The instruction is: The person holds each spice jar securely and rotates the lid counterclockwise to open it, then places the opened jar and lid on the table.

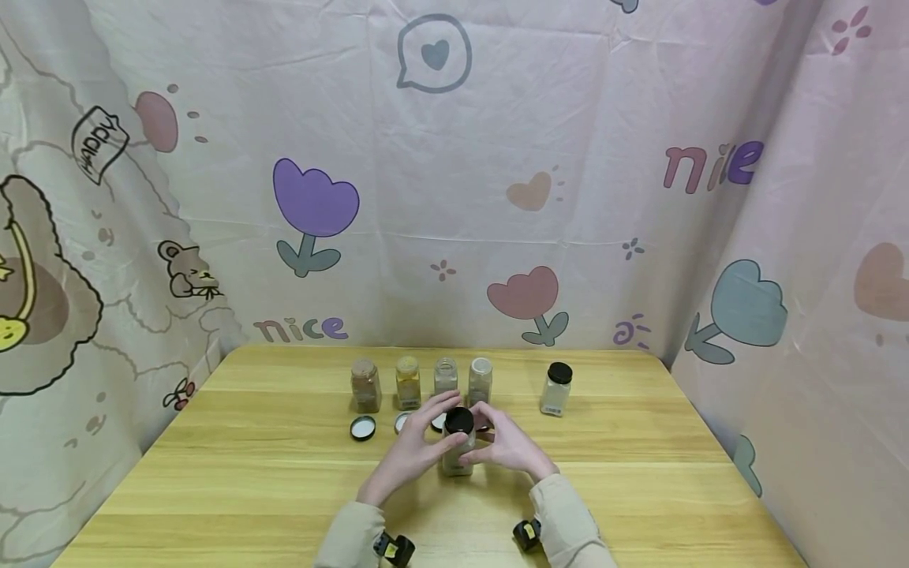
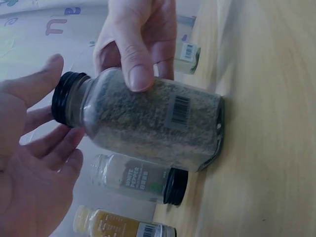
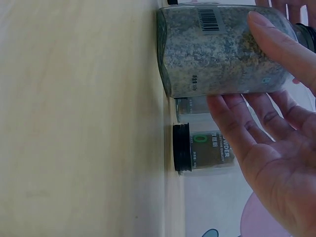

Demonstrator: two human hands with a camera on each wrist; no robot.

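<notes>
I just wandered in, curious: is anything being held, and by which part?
Yes, a jar: the right hand holds it by its body. The left hand is around its lid, but whether it touches can't be told.

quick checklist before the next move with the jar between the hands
1. Clear, square-sided jar of speckled granules upright: ok.
2. Black, round lid on that jar: ok, in place.
3. Right hand holding the jar: ok, thumb and fingers on its body.
4. Left hand gripping the lid: cannot tell; it surrounds it.
5. Jar base resting on the pale wood-grain table: cannot tell.
</notes>
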